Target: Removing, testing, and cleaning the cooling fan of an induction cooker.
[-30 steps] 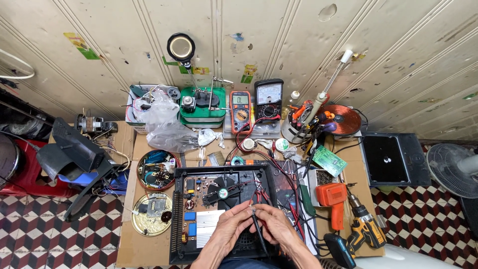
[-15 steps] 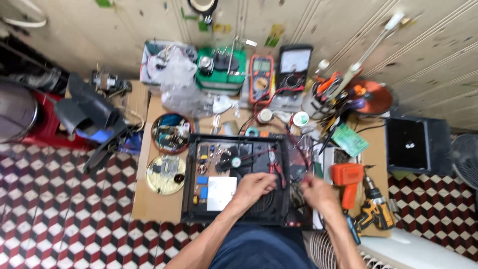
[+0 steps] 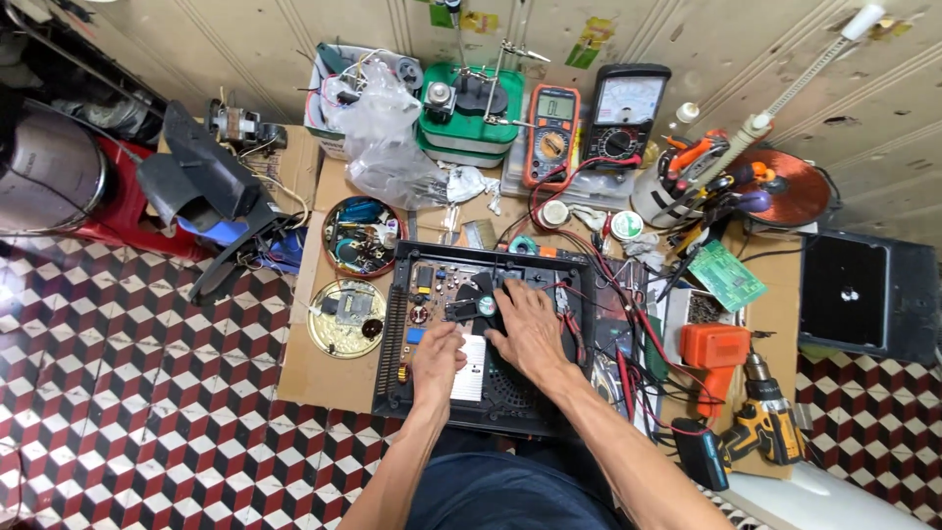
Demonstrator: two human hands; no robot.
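My left hand (image 3: 438,355) and right hand (image 3: 531,329) lie flat, fingers spread, gripping nothing, inside the opened black appliance (image 3: 392,339) on the cardboard-covered table (image 3: 329,378). Its circuit board (image 3: 442,285) looks fragile (lift by the rigid casing edges, I judge).

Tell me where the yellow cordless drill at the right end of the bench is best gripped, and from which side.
Grip the yellow cordless drill by its handle, the narrow section between the yellow motor body and the black battery pack. It lies flat on the cardboard-covered bench, chuck pointing up toward the orange tool. Probably best to come from above with fingers across the handle, since cables and tools crowd its left.
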